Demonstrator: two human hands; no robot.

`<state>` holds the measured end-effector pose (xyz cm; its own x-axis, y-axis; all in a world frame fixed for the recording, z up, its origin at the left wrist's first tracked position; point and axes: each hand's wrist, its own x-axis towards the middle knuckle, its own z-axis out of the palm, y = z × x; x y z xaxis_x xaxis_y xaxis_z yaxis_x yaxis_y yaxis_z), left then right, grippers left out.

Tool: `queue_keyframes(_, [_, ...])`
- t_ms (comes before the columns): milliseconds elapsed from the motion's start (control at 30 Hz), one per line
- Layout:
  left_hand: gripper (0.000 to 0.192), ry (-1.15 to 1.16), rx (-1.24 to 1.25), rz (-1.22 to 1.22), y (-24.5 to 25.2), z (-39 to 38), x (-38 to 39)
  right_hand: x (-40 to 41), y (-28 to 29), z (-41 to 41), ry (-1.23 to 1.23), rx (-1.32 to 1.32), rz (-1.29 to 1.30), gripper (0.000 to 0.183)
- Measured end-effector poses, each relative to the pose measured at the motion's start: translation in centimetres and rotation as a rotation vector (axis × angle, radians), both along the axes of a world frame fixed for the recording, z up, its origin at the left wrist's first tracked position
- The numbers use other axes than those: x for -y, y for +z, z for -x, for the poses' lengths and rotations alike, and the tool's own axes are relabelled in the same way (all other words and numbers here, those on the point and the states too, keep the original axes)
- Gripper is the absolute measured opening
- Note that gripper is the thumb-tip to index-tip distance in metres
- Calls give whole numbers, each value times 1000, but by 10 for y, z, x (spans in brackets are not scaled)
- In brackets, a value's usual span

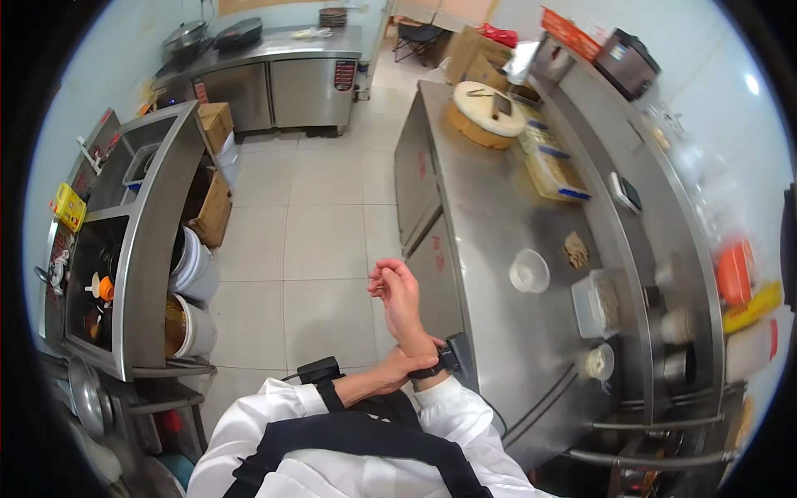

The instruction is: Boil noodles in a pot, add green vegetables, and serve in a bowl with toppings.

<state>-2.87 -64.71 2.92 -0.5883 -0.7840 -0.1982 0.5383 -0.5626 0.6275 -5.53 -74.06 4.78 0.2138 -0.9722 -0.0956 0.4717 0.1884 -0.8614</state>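
Observation:
My left hand point(405, 368) is wrapped around my right wrist, close to the black wrist strap point(429, 370) there. A black device point(459, 353) sits on that strap, beside the edge of the steel counter point(492, 336). Past the grip, my right hand point(397, 292) extends over the tiled floor, its fingers loosely curled and nothing visible in them. Another black device point(319, 370) is strapped to my left wrist. White sleeves cover both forearms above the straps.
At right, the counter holds a white bowl point(530, 271), a crumpled cloth point(576, 250), a clear container point(594, 305) and a round chopping board point(489, 109) with a cleaver point(500, 106). A steel double sink point(134, 211) stands left, buckets point(198, 330) beneath. Another steel counter point(311, 46) is behind.

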Motion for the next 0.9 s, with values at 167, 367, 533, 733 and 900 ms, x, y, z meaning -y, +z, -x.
queue_keyframes(167, [48,147,98,-138,-36,-65,93,115,-63,-67,221,-257,-56,16])
queue_keyframes(367, [27,263,392,-376,-108,-172,219,325,-215,7,178,-1888,525,21])
queue_keyframes(533, [20,425,436,-551,-132,-264,303,441,-252,36,461,-2657,641,37])
queue_keyframes(733, [18,376,446,-578,-157,-292,428,493,-280,52,302,-2491,189,19])
queue_keyframes(900, [20,247,425,-508,-214,-308,529,488,-254,-18,346,-2137,296,17])
